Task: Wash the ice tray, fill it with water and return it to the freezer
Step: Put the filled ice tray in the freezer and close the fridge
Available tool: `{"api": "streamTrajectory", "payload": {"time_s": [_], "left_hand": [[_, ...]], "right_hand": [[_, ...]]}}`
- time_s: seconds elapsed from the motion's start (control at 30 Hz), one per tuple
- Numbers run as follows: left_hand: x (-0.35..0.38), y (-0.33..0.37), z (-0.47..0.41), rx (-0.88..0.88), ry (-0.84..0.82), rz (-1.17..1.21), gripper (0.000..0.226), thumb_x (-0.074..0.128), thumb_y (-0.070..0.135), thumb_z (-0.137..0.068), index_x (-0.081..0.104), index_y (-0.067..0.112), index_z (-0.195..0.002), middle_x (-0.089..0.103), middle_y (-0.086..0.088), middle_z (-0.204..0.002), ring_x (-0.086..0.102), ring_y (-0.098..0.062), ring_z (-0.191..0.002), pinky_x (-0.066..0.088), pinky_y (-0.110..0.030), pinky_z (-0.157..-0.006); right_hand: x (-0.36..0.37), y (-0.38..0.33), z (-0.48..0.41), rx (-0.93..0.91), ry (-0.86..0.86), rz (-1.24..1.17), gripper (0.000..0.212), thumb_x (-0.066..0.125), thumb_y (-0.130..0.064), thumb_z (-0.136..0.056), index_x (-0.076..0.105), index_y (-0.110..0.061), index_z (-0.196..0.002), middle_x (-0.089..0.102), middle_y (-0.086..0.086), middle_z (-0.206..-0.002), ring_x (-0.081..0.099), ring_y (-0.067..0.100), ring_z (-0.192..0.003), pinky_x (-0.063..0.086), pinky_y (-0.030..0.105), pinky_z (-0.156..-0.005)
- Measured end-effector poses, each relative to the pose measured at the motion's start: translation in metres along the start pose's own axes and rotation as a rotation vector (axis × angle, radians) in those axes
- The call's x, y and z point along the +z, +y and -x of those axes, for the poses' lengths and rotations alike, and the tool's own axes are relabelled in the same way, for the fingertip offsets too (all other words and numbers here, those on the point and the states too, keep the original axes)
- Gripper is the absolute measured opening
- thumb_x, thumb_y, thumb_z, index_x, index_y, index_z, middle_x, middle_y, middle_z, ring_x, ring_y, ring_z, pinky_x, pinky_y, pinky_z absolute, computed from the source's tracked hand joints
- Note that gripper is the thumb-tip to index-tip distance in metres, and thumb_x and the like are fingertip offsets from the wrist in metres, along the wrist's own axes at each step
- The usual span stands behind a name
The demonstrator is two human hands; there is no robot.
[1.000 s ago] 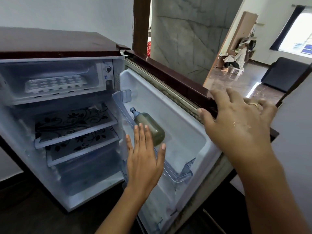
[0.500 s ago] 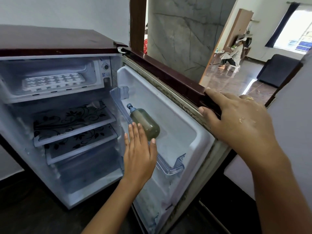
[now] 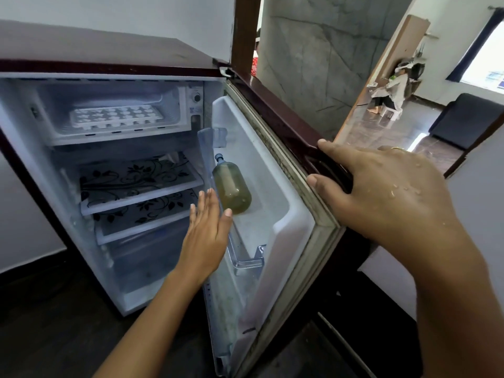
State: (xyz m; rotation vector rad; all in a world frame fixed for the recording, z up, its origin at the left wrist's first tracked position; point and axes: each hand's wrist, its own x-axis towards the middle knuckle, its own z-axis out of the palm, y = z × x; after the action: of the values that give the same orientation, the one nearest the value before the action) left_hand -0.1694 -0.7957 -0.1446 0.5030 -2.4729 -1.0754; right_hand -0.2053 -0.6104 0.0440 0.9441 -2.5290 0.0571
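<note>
While the fridge door stands open, the ice tray lies in the freezer compartment, well above both hands. A bottle of yellowish liquid sits in the door shelf. The left hand, fingers straight, hovers beside it; the right hand grips the door's edge.

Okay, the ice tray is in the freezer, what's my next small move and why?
Probably draw the left hand clear and swing the maroon fridge door shut with the right hand gripping its edge: the white plastic ice tray already sits in the freezer compartment.
</note>
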Motion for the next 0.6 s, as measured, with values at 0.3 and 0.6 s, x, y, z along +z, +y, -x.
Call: {"api": "streamTrajectory", "payload": {"time_s": [0.3,0.6], "left_hand": [[-0.059,-0.027,0.011,-0.171,0.041,0.135,0.049,0.029,0.038,-0.100,0.025,0.023,-0.146,0.018,0.004,-0.155,0.002,-0.017,-0.144,0.009,-0.035,-0.114],[-0.100,-0.052,0.036,-0.142,0.216,0.291,0.048,0.035,0.042,-0.097,0.046,0.017,-0.136,0.051,0.010,-0.124,0.039,-0.007,-0.127,0.025,-0.033,-0.115]], "right_hand": [[-0.017,-0.053,-0.004,-0.155,0.011,-0.122,0.064,0.018,-0.071,-0.080,0.048,-0.036,-0.123,0.067,0.000,-0.091,0.059,0.025,-0.095,0.026,0.030,-0.067],[-0.002,-0.097,-0.023,-0.192,0.069,-0.362,0.029,0.040,-0.035,-0.096,0.066,-0.028,-0.107,0.049,-0.010,-0.062,0.057,0.026,-0.084,0.036,0.032,-0.068]]}}
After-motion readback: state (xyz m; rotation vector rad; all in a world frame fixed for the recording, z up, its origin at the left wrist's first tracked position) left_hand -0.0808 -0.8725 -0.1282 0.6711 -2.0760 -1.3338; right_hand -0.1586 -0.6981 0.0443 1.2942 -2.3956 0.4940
